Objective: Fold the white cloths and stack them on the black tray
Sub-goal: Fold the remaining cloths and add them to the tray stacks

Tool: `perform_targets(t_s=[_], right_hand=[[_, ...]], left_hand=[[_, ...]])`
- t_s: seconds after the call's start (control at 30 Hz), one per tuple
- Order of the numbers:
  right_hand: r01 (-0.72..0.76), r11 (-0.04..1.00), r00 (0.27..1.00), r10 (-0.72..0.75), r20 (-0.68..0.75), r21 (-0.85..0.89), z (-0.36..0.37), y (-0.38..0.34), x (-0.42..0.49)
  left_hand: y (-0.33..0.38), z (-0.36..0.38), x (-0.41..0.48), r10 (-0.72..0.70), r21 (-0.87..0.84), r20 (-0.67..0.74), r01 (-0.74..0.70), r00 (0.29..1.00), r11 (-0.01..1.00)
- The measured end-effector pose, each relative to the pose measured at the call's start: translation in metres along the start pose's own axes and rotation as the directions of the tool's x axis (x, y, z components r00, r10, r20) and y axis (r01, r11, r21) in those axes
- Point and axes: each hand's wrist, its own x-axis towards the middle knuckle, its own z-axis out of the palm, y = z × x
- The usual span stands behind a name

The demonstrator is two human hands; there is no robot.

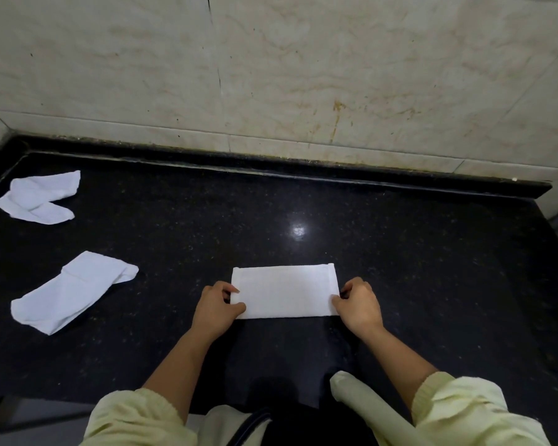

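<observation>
A folded white cloth (284,292) is being held flat on a black speckled stone counter (432,268), its long axis running from 9 o'clock to 3 o'clock across the person's front. The short end at 9 o'clock is being pinched between thumb and curled fingers by the left hand (216,305), and the end at 3 o'clock is being pinched the same way by the right hand (360,304). With one hand at each end and neither nearer, the next fold is judged to be carried end over end along that axis. Two more white cloths are lying unfolded well apart from it, a near rumpled cloth (68,291) at about 9 o'clock and a far rumpled cloth (36,197) at about 10 o'clock, both on the left hand's side. No black tray is being shown in view. The counter is being closed off at 12 o'clock by a stained marble-tiled wall (303,75), and a glare (298,230) is being reflected just beyond the folded cloth
</observation>
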Motion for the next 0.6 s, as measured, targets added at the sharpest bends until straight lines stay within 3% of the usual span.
perform_targets(t_s=[0.37, 0.6], right_hand=[[-0.251, 0.953, 0.967, 0.238, 0.094, 0.172, 0.0, -0.023, 0.013], [-0.275, 0.92, 0.959, 0.239, 0.155, 0.28, -0.004, -0.027, 0.011]], left_hand=[[-0.006, 0.001, 0.004, -0.031, -0.073, 0.02, 0.033, 0.999, 0.997], [-0.005, -0.001, 0.006, -0.037, -0.104, 0.039, 0.04, 0.999, 0.994]])
